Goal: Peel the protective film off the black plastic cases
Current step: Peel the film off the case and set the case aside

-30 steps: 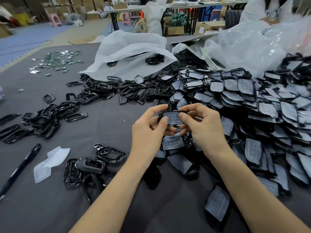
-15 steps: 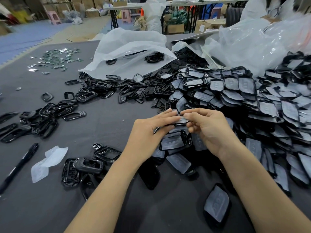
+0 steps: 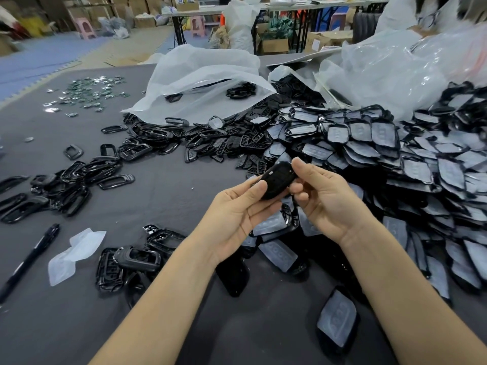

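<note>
Both my forearms reach in from below, palms turned partly up and facing each other. My left hand (image 3: 237, 209) pinches the lower end of a glossy black plastic case (image 3: 276, 180) under its thumb. My right hand (image 3: 324, 198) grips the upper end, thumb on top, fingers curled behind. The case is tilted above the grey table (image 3: 184, 185), beside the heap of film-covered cases (image 3: 395, 159). Their films carry raised marks, too blurred to read.
</note>
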